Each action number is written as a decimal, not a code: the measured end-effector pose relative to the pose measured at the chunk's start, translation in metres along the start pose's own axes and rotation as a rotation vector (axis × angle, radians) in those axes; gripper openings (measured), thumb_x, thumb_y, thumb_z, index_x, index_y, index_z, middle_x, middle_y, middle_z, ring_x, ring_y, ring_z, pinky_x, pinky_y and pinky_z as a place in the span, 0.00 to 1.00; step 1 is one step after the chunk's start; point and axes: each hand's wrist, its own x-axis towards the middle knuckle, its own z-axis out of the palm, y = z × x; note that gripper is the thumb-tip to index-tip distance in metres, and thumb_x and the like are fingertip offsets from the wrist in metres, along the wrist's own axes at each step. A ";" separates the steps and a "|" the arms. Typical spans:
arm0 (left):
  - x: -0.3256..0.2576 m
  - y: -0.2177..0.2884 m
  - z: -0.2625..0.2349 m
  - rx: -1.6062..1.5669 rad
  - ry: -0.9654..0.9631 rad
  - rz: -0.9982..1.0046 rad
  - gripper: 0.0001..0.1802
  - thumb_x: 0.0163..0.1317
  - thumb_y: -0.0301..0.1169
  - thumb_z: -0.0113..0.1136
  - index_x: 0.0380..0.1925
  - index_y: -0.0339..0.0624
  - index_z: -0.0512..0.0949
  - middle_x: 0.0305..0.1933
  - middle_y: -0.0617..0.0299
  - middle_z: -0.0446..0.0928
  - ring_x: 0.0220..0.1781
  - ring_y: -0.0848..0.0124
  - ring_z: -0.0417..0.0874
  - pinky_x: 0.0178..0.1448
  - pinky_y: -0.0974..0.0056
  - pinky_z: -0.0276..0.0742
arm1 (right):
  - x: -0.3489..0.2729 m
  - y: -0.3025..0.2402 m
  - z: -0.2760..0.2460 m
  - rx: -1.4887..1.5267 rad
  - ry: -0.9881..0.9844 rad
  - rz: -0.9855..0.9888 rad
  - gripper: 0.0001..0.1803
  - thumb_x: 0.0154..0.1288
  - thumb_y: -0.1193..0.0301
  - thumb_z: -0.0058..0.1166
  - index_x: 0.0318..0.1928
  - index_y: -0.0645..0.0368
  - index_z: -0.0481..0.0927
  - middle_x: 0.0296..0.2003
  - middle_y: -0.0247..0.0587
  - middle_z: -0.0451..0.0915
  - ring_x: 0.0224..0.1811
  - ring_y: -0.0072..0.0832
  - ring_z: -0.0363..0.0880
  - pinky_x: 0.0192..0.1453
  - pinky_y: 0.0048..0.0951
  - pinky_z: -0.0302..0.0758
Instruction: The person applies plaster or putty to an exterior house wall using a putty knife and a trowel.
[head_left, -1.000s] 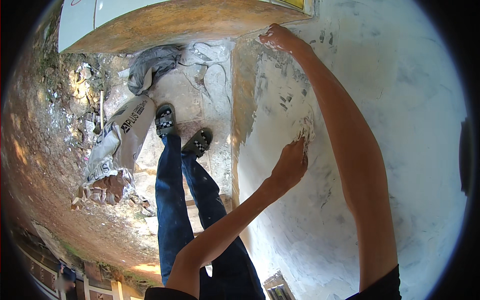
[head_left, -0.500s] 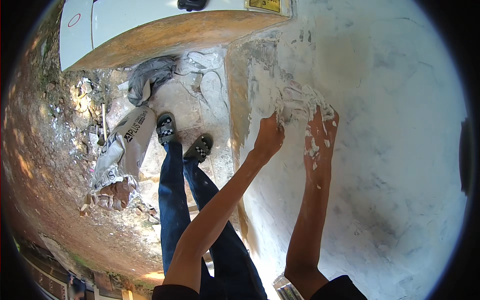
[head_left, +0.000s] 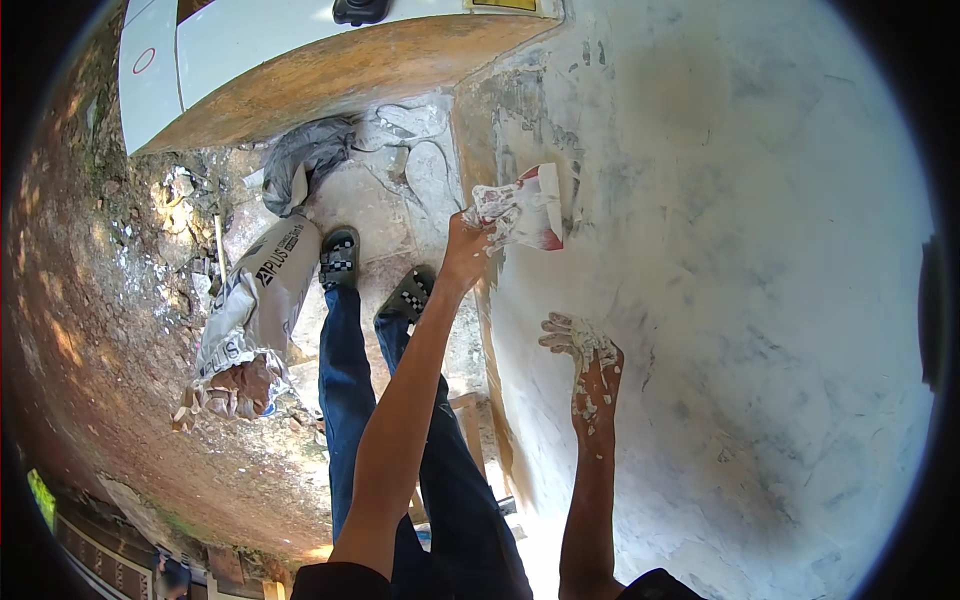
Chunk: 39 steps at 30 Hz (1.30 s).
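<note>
My left hand (head_left: 466, 252) is closed around a flat putty spreader (head_left: 543, 208), a pale blade with red patches, its grip side smeared with white putty. The spreader's wide edge faces right, over the wall (head_left: 720, 330) close to its left corner edge; whether it touches the surface I cannot tell. Lower and to the right, my right hand (head_left: 582, 345) is coated in white putty. Its fingers are stretched out leftward and hold nothing, in front of the wall. White smears run up that wrist and forearm.
A torn paper sack (head_left: 262, 285) lies left of my feet, beside a dark plastic bag (head_left: 305, 160). A ledge (head_left: 270, 45) with a black object (head_left: 360, 10) crosses the top. My sandalled feet (head_left: 338, 258) stand on splattered paving. A wooden frame (head_left: 470, 430) shows beside my legs.
The hands have parted. My left hand has moved left and slightly up with the spreader, now in clear view. My right hand has dropped down and left, its fingers now stretched out.
</note>
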 end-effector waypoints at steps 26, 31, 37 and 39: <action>0.050 -0.055 -0.032 1.098 0.191 0.135 0.10 0.51 0.17 0.43 0.33 0.30 0.71 0.16 0.55 0.71 0.17 0.70 0.71 0.20 0.64 0.66 | -0.006 0.067 -0.007 -0.156 0.019 0.117 0.15 0.63 0.71 0.42 0.49 0.62 0.65 0.38 0.41 0.74 0.30 0.20 0.71 0.33 0.20 0.66; 0.002 -0.040 0.049 0.989 0.105 0.063 0.14 0.49 0.14 0.41 0.38 0.28 0.70 0.14 0.49 0.68 0.16 0.62 0.73 0.19 0.63 0.67 | -0.003 0.060 0.002 -0.094 0.126 0.049 0.16 0.61 0.80 0.44 0.50 0.63 0.60 0.34 0.38 0.72 0.25 0.13 0.68 0.26 0.14 0.66; -0.033 -0.003 0.043 0.808 -0.011 0.038 0.21 0.50 0.14 0.40 0.46 0.30 0.68 0.17 0.49 0.69 0.15 0.67 0.72 0.20 0.65 0.66 | -0.006 0.071 -0.005 -0.391 0.210 0.186 0.17 0.59 0.80 0.46 0.49 0.64 0.61 0.34 0.39 0.73 0.25 0.16 0.69 0.26 0.15 0.68; -0.013 0.000 0.020 0.581 0.194 -0.036 0.19 0.51 0.15 0.40 0.45 0.30 0.68 0.16 0.52 0.70 0.15 0.72 0.71 0.17 0.66 0.66 | -0.006 0.071 -0.008 -0.467 0.106 0.132 0.20 0.58 0.81 0.47 0.51 0.65 0.60 0.35 0.41 0.71 0.26 0.17 0.69 0.26 0.15 0.68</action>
